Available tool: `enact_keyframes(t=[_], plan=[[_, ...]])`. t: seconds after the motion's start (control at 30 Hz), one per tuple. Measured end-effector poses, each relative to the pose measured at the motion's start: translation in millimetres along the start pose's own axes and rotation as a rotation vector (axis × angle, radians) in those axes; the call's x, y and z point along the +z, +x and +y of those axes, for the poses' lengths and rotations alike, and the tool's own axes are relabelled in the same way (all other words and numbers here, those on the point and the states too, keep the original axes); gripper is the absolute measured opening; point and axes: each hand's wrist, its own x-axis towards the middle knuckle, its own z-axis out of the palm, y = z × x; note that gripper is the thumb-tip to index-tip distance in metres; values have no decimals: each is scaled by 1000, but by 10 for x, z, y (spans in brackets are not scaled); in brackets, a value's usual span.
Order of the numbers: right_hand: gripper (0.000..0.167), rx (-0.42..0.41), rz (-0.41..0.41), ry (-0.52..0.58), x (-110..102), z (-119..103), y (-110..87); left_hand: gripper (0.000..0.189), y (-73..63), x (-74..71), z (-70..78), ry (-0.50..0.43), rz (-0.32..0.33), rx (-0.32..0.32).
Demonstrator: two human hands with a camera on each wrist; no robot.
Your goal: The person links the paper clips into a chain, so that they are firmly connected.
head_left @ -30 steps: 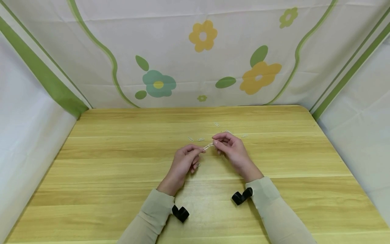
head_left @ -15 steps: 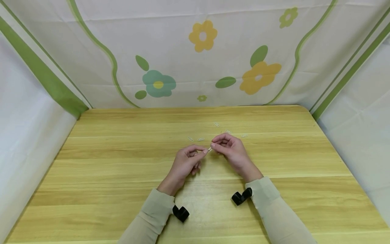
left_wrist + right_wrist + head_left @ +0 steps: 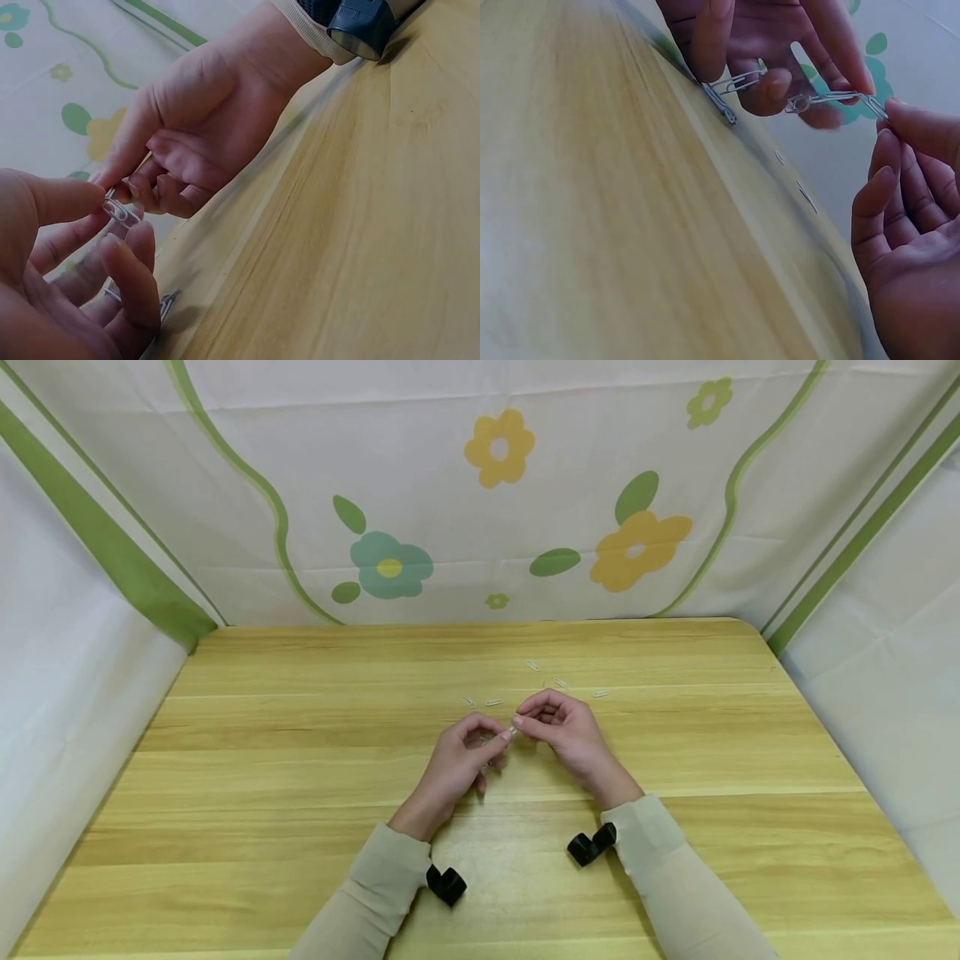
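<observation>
Thumb and forefinger of my left hand (image 3: pixel 459 762) pinch a chain of white paper clips (image 3: pixel 832 97). The rest of this chain dangles by the left hand's other fingers, with a hanging clip (image 3: pixel 721 103) at its lower end in the right wrist view. My right hand (image 3: pixel 570 735) pinches a paper clip (image 3: pixel 872 106) between thumb and forefinger, right at the left fingertips. That clip meets the end of the chain; whether the two are linked cannot be made out. Both hands are held above the wooden table (image 3: pixel 247 793), fingertips almost touching.
Several loose paper clips lie beyond the hands, among them one at the left (image 3: pixel 468 702), one beside it (image 3: pixel 494 702) and one at the right (image 3: pixel 601 693). A flowered white curtain (image 3: pixel 450 485) stands along the table's back edge, with white fabric at both sides.
The right hand has moved slightly left and nearer, closing the gap between the fingertips. The chain, earlier stretched between the hands, now hangs by the left hand's fingers.
</observation>
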Motion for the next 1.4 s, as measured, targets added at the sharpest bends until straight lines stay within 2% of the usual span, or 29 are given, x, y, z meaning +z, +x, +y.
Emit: enact_keyframes(t=[0.37,0.6,0.67,0.9,1.03,1.2,1.4], plan=[[13,0,16,-42,24,-34,3,22,9,3,-13,24,25,18],[19,-32,86,-130,-39,-57,36,22,9,-19,-10,14,51,11],[21,-31,119,-169,-91,-65,50,20,12,-24,-20,3,60,3],[34,75,215,-366,-443,-121,75,18,7,-27,-33,-27,73,-2],[35,73,307,-477,-642,-150,49,19,5,-23,-32,-27,68,2],[35,99,426,-506,-805,-141,22,19,10,-15,-35,-32,65,4],[39,123,460,-572,-896,-133,7,18,22,-4,-42,-42,68,1]])
